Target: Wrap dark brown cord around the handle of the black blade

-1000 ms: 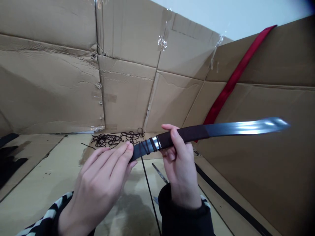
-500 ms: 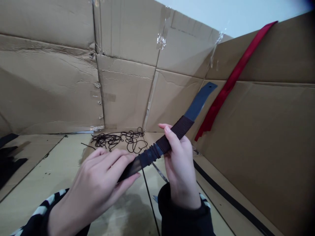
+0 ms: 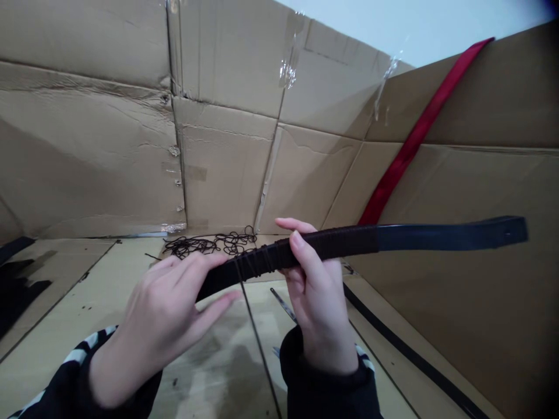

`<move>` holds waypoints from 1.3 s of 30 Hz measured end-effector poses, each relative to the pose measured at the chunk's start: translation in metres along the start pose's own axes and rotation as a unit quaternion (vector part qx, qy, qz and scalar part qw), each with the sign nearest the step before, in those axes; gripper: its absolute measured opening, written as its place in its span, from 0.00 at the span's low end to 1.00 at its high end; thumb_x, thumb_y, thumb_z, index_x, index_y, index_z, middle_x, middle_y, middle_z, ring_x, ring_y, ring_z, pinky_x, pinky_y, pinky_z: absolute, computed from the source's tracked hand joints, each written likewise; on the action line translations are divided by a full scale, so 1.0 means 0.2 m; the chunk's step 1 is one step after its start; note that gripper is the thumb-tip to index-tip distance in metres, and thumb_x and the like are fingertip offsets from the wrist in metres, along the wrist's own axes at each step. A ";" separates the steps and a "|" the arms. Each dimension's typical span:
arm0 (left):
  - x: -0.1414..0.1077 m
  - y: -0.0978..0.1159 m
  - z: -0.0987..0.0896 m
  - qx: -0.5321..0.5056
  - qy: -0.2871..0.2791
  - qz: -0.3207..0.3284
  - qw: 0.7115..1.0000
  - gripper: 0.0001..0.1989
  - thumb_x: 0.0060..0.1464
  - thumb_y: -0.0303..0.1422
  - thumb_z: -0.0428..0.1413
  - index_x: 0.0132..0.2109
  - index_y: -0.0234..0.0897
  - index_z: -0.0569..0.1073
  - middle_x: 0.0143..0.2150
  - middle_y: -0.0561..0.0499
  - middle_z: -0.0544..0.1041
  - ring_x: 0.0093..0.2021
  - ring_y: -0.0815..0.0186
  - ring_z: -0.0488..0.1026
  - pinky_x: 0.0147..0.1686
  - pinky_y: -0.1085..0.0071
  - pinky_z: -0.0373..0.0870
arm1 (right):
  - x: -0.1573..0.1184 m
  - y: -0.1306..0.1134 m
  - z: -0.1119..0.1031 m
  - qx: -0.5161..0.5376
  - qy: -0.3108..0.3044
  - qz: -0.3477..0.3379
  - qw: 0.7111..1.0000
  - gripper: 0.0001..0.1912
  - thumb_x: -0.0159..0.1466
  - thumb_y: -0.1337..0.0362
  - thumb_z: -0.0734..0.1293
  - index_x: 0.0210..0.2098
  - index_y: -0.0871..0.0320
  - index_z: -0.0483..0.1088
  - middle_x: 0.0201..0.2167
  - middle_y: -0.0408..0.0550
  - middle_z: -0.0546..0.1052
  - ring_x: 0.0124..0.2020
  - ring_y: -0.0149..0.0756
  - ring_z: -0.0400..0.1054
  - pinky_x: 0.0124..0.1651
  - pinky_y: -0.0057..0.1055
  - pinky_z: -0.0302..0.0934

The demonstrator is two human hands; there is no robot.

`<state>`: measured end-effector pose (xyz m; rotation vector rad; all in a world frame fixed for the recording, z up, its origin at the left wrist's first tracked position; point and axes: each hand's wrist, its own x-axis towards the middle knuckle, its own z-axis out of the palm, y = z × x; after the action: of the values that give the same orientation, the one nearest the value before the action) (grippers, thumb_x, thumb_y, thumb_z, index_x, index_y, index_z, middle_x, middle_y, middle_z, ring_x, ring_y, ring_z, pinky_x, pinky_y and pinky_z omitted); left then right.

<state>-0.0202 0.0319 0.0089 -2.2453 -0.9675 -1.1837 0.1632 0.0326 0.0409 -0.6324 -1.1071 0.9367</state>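
Note:
A long dark curved strip (image 3: 419,237) stretches across the view, its blue-black end with a small hole pointing right. Dark cord (image 3: 345,241) is wound tightly round its middle, and looser, spaced turns lie between the hands. My left hand (image 3: 161,320) grips the strip's left end, fingers over it and thumb beneath. My right hand (image 3: 312,279) is closed round the wound part, thumb on the near side. From the left end of the winding a single cord length (image 3: 257,331) hangs down towards the bottom edge.
Tangled dark cord (image 3: 196,243) lies at the foot of the cardboard wall (image 3: 227,169). A red strip (image 3: 410,145) hangs at the right, with a long black band (image 3: 406,349) below. Black pieces (image 3: 21,291) lie far left. A metal tool (image 3: 283,305) lies between the hands.
The curved strip has turned: its free end has swung down and right, from slanting up to nearly level. My left hand has shifted slightly left with its end. My right hand stays nearly in place.

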 end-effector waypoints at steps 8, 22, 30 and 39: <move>0.00 0.00 -0.01 0.003 -0.018 0.039 0.999 0.14 0.63 0.35 0.50 0.53 0.34 0.70 0.35 0.48 0.80 0.30 0.62 0.76 0.31 0.65 0.70 | 0.02 0.01 -0.08 -0.060 -0.069 -0.033 0.995 0.14 0.54 0.52 0.74 0.38 0.50 0.77 0.21 0.38 0.65 0.23 0.28 0.55 0.26 0.26 0.52; 0.01 0.09 0.02 0.054 0.004 0.016 0.998 0.10 0.63 0.35 0.50 0.46 0.33 0.70 0.31 0.49 0.80 0.27 0.62 0.75 0.33 0.63 0.66 | 0.05 0.06 0.01 -0.025 0.106 -0.008 0.994 0.12 0.54 0.55 0.73 0.33 0.56 0.75 0.23 0.38 0.67 0.22 0.26 0.55 0.24 0.25 0.51; 0.03 0.07 -0.03 -0.186 -0.197 -0.183 0.945 0.17 0.66 0.40 0.38 0.34 0.42 0.66 0.23 0.58 0.72 0.22 0.67 0.72 0.21 0.73 0.63 | 0.04 0.02 -0.05 -0.070 -0.115 0.131 0.982 0.26 0.49 0.52 0.76 0.43 0.57 0.70 0.28 0.40 0.70 0.24 0.25 0.63 0.24 0.24 0.60; 0.02 0.00 -0.02 -0.189 -0.189 -0.215 0.939 0.15 0.65 0.44 0.41 0.50 0.46 0.65 0.43 0.51 0.79 0.41 0.61 0.77 0.36 0.65 0.71 | 0.01 0.10 0.05 0.007 -0.245 0.240 0.939 0.21 0.51 0.65 0.76 0.42 0.55 0.67 0.28 0.37 0.73 0.18 0.22 0.64 0.19 0.19 0.63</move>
<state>-0.0202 0.0300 0.0146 -2.7254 -1.5583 -1.2157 0.1473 0.0433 0.0291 -0.6925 -1.4129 1.5837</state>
